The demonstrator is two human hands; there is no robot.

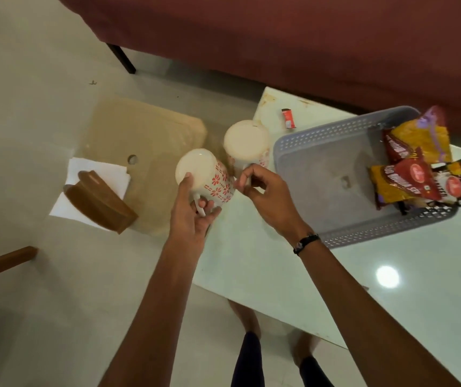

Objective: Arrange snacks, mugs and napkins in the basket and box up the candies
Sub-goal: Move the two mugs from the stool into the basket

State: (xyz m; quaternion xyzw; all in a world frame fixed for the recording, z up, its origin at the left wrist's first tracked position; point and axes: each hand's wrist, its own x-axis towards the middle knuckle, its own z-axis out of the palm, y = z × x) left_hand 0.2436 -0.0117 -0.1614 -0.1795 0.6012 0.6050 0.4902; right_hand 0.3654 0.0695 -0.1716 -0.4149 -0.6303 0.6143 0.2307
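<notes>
Basket [302, 152], grey and perforated, sits on the pale counter [279, 275] with snack packets [416, 169] piled at its right end. Left of the counter, on the floor, lies a tan board [151, 135] with a round hole; a brown wooden holder [98, 202] rests on white napkins [95, 169] at its left edge. Two white mugs with red flower prints are held above the counter's left edge. The left hand [193, 213] grips the near mug [209, 177], fingers curled through its handle. The right hand [265, 191] pinches the handle of the far mug [247, 143], fingers closed on it. One small red candy [288, 118] lies on the counter behind the basket.
</notes>
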